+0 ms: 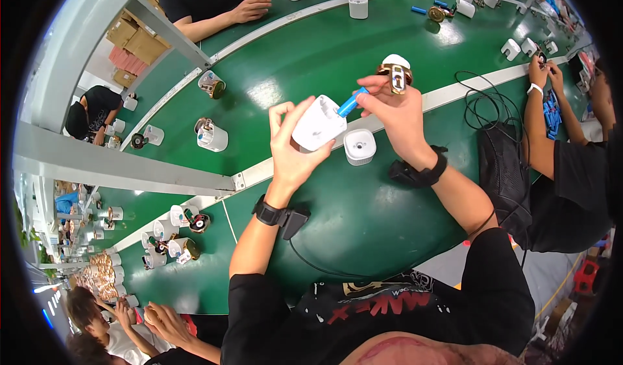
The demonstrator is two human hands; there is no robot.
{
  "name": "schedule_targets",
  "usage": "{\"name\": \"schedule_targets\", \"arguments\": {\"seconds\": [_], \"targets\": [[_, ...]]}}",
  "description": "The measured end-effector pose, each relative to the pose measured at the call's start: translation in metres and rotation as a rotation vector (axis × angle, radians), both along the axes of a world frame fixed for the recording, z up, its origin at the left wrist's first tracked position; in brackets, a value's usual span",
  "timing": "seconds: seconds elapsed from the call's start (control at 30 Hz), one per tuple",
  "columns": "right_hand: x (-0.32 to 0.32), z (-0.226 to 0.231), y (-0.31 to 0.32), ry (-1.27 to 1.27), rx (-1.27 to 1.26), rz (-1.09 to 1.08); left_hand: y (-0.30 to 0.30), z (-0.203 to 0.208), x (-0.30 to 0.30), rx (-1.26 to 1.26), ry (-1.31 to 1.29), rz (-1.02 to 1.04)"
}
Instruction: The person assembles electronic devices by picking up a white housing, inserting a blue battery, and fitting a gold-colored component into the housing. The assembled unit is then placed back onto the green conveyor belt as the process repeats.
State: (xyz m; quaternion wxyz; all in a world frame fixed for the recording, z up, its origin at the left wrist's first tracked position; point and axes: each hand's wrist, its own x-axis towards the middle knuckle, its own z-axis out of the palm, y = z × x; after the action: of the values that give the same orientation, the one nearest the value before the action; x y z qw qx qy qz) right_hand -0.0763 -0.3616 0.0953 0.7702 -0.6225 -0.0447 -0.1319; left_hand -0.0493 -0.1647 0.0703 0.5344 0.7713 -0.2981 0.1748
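Note:
My left hand is wrapped round a white plastic housing, tilted with its open end facing up and right. In my right hand, thumb and fingers pinch a blue cylindrical battery cell, whose lower end is at the housing's open end. A round gold-and-white part sits at the fingertips of my right hand; whether the fingers hold it I cannot tell. Below the cell, another white housing stands upright on the green table.
White housings with round modules stand on the green belt. Several more housings cluster at left. A black mesh bag with coiled black cable lies at right. Co-workers' hands work across the belt and at both sides. A grey metal post crosses the left.

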Motion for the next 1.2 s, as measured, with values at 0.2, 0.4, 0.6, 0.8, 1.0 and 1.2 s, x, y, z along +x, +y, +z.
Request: {"name": "schedule_targets", "arguments": {"seconds": [0.2, 0.4, 0.6, 0.8, 1.0, 1.2], "targets": [[0.002, -0.021, 0.003, -0.088, -0.02, -0.115, -0.008, -0.018, 0.005, 0.019, -0.197, 0.15], [0.001, -0.025, 0.003, -0.12, -0.16, -0.146, -0.006, -0.019, 0.01, -0.005, -0.309, 0.093], [0.0, -0.025, 0.002, -0.155, -0.266, -0.195, -0.003, -0.025, 0.008, 0.032, -0.382, 0.056], [-0.002, -0.023, 0.002, -0.137, -0.302, -0.216, -0.003, -0.033, 0.007, 0.04, -0.444, 0.06], [-0.002, -0.033, 0.006, -0.309, -0.523, -0.199, -0.006, -0.029, 0.003, 0.01, -0.439, 0.058], [0.004, -0.033, 0.013, -0.604, -0.692, -0.179, -0.004, -0.025, 0.004, -0.001, -0.412, 0.14]]}}
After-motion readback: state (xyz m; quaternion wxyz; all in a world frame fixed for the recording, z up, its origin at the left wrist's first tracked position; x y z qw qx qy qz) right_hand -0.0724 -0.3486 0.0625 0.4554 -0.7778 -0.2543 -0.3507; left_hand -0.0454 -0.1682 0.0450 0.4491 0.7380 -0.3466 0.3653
